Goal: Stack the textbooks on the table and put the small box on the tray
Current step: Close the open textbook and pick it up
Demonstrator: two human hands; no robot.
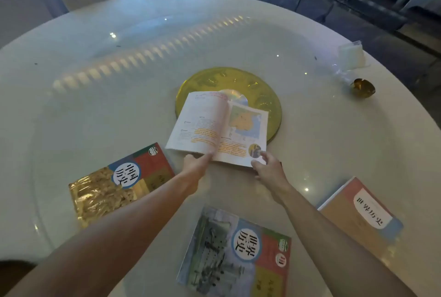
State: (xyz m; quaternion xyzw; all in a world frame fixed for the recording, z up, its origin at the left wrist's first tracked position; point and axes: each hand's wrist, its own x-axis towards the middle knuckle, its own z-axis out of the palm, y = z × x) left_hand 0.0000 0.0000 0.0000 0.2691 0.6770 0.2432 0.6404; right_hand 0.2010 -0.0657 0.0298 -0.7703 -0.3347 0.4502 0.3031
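An open textbook (214, 127) with highlighted text and a map lies partly over a round yellow tray (265, 96) at the table's middle. My left hand (194, 165) presses a finger on the book's near edge by the spine. My right hand (268, 165) pinches its near right corner. Three closed textbooks lie nearer me: a gold-covered one (114, 184) at the left, a grey-blue one (236, 253) in front, an orange one (358, 215) at the right. No small box can be made out.
The round white table (95, 105) has a glass turntable on it. A clear plastic bag (350, 58) and a small brown glass dish (362, 88) sit at the far right. Chairs stand behind the table.
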